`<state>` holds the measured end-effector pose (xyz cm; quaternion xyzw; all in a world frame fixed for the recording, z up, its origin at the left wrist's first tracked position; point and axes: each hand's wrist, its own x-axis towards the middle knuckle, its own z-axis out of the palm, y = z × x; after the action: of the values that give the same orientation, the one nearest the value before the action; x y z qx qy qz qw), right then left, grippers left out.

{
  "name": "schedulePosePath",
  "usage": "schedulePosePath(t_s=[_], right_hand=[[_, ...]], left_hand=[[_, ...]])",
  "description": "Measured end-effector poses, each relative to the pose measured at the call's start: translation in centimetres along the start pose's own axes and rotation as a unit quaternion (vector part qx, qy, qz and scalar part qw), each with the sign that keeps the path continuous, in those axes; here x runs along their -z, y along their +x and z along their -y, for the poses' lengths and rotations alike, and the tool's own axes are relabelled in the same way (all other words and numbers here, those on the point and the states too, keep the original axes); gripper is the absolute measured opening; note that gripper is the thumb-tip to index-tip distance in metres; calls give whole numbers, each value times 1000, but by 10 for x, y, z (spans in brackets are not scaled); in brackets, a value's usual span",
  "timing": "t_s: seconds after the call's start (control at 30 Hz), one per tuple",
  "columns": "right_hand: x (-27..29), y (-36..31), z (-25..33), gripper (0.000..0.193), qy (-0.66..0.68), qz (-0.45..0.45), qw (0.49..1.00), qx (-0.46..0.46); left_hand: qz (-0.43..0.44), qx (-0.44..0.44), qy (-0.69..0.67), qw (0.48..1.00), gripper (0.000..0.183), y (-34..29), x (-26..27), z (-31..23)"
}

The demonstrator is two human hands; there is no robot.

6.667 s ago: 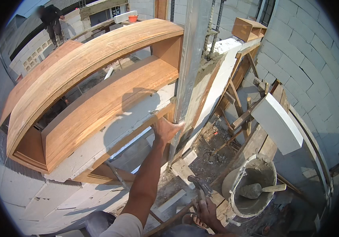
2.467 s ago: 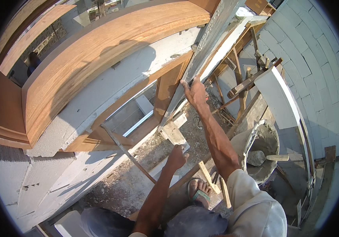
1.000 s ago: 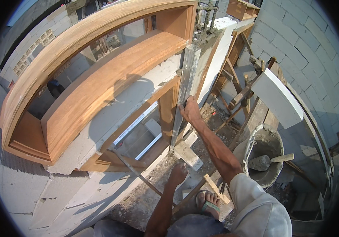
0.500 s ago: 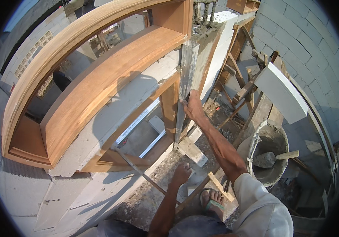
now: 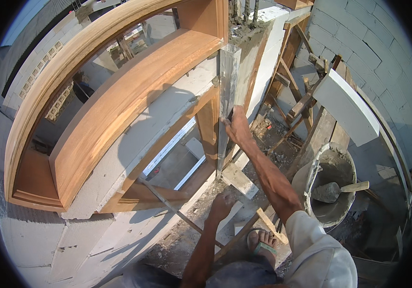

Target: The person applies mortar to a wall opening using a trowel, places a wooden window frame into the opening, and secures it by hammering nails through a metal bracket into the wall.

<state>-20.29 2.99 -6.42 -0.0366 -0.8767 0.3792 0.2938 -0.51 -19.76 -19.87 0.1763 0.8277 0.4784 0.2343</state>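
Observation:
My right hand [image 5: 237, 126] is closed round the edge of a long metal straightedge [image 5: 229, 72], its thumb on the near face. The bar stands nearly upright against the end of the wall, beside a wooden window frame [image 5: 208, 129]. Lower down, my left hand [image 5: 222, 205] hangs with its fingers curled over the rubble floor; whether anything is inside them is hidden. Above the window frame runs a grey lintel [image 5: 134, 132], carrying an arched wooden frame [image 5: 119, 93].
At my right stands a bucket [image 5: 307, 180] of mortar with a trowel [image 5: 328, 192] in it. A white block [image 5: 347, 108] lies beyond, near wooden planks. A thin pole [image 5: 177, 211] slants by my left hand. Wet mortar and steel bars [image 5: 246, 17] top the column.
My view has shifted slightly. My left hand has risen a little, toward the foot of the straightedge. My right hand keeps its hold on the bar.

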Motion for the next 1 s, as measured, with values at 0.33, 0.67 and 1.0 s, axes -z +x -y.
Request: schedulePosePath(t_s=[0.33,0.67,1.0], right_hand=[[-1,-4,-13,37,-25,1,1000,12],[-15,-53,-59,38,-267,70,958,75],[-11,-102,-36,49,-145,184,966,-108]], left_hand=[[37,77,-4,996,50,2,-13,17],[46,96,2,994,50,-1,2,25],[1,106,17,994,48,-16,12,39]])
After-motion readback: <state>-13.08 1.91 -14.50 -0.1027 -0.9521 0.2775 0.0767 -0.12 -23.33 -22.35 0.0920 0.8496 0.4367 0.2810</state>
